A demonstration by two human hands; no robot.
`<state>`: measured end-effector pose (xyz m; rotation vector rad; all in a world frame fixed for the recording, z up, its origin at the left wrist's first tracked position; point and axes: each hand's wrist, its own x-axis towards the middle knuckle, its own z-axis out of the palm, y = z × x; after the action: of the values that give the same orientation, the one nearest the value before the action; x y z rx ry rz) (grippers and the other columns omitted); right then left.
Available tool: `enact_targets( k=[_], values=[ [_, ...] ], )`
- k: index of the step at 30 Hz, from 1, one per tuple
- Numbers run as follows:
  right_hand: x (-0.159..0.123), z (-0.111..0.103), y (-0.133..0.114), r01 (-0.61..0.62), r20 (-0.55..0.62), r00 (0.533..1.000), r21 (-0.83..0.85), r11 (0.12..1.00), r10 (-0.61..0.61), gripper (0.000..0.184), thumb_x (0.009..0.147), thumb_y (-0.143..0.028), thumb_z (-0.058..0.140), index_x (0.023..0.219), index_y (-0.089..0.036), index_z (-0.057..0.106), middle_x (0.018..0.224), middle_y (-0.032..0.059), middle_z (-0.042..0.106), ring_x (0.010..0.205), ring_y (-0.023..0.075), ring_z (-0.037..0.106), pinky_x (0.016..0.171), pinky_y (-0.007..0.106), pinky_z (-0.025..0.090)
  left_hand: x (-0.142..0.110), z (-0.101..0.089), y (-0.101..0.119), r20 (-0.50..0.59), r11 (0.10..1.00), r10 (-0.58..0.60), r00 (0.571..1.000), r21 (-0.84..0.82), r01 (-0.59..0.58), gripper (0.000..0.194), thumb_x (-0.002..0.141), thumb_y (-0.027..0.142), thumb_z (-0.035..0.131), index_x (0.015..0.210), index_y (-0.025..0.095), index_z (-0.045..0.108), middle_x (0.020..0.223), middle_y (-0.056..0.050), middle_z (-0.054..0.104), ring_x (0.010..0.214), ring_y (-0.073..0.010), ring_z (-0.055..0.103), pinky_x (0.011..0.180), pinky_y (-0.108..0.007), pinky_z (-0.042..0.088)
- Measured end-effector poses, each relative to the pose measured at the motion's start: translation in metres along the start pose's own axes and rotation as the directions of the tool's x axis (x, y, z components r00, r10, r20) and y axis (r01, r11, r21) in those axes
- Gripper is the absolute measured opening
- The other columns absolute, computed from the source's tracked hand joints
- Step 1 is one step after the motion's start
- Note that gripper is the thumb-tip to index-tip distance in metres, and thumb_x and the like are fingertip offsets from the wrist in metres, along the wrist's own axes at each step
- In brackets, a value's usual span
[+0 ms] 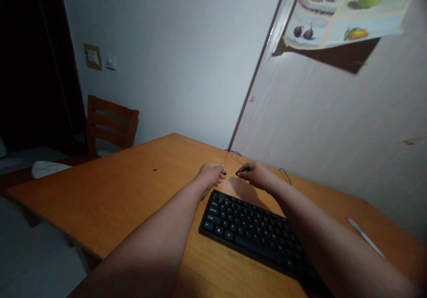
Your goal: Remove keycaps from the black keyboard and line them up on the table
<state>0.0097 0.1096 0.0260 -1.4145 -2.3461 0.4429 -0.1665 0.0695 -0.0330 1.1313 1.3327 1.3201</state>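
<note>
Past the back edge of a black keyboard, my left hand is closed in a pinch. A tiny dark bit shows at its fingertips, too small to name. Facing it across a narrow gap, my right hand pinches a small black piece whose kind I cannot make out. The two hands do not touch. My right forearm covers the right part of the keyboard.
Thin dark cable lies near the wall, one loop right of my hands. A white stick-like item rests on the wooden table at right, a small black piece at left. A wooden chair stands beyond.
</note>
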Motion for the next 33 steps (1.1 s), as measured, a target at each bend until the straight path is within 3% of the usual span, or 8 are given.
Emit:
enact_targets(
  k=[9,21,33],
  values=[
    [0.038,0.038,0.025,-0.06,0.039,0.997,-0.102,0.993,0.064,0.014,0.072,-0.027,0.07,0.082,-0.02,0.076,0.063,0.0024,0.067,0.057,0.0128,0.056,0.054,0.022,0.038,0.0,-0.003,0.001,-0.028,0.999,-0.041,0.999,-0.019,0.04,0.025,0.084,0.037,0.054,0.081,0.013,0.058,0.07,-0.003,0.061,0.049,-0.0061,0.045,0.046,-0.018,0.033],
    [0.055,0.056,0.036,-0.077,0.03,0.996,-0.153,0.985,0.082,0.016,0.076,-0.031,0.067,0.084,-0.02,0.075,0.074,0.0044,0.071,0.066,0.0149,0.062,0.057,0.023,0.04,0.002,-0.004,0.0,-0.012,0.999,-0.045,0.999,-0.017,0.045,0.018,0.083,0.031,0.054,0.078,0.014,0.057,0.066,-0.001,0.058,0.047,-0.0057,0.044,0.045,-0.018,0.031],
    [0.057,0.06,0.04,-0.05,0.017,0.998,-0.131,0.99,0.052,0.017,0.076,-0.032,0.066,0.084,-0.021,0.075,0.076,0.0037,0.072,0.069,0.0156,0.062,0.059,0.024,0.039,0.002,-0.004,-0.001,-0.004,0.999,-0.042,0.999,0.006,0.042,0.019,0.085,0.03,0.051,0.081,0.012,0.058,0.069,-0.003,0.06,0.048,-0.0059,0.046,0.046,-0.018,0.033]
  ],
)
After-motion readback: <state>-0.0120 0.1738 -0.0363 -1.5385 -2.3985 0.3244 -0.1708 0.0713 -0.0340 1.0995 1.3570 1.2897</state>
